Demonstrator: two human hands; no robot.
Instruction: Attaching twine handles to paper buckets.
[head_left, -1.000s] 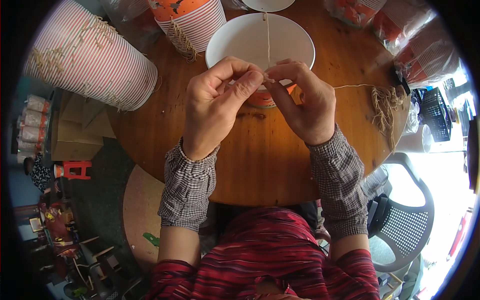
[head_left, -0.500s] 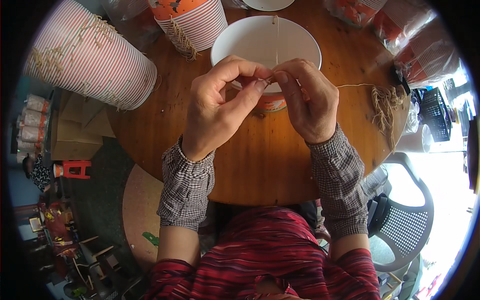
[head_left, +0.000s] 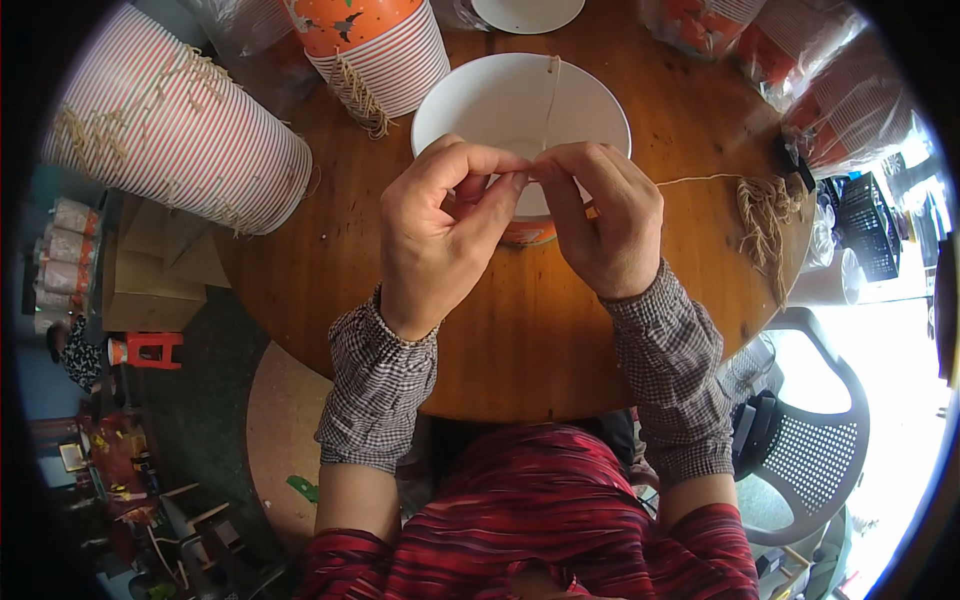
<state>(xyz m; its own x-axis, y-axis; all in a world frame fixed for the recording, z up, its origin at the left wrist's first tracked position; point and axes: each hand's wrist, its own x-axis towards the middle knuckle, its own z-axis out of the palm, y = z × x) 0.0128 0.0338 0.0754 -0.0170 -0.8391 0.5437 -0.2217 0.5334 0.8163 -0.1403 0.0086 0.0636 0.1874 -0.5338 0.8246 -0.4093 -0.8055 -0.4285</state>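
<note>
A paper bucket, white inside and orange outside (head_left: pixel 470 95), stands on the round wooden table in front of me. A thin tan string (head_left: pixel 552 95) runs from its far rim down across the opening toward my fingers. Above the near rim, my left hand (head_left: pixel 440 225) pinches the string between thumb and forefinger. Fingertip to fingertip with it, my right hand (head_left: pixel 605 215) is closed in a pinch on the string too. The exact spot where they grip is mostly hidden by the fingers. From behind my right hand a loose strand leads right to a bundle of tan strings (head_left: pixel 768 205).
At the left lies a tall stack of nested buckets (head_left: pixel 190 125) with strings hanging off it. Another orange bucket stack (head_left: pixel 385 60) stands behind. Plastic-wrapped stacks (head_left: pixel 850 110) line the far right edge. A grey chair (head_left: pixel 815 450) is at the right, a red stool (head_left: pixel 155 350) at the left.
The bucket appears slightly lower and more to the left in view. My hands stay pinched together, a little lower, and the string across the opening hangs slightly more slanted.
</note>
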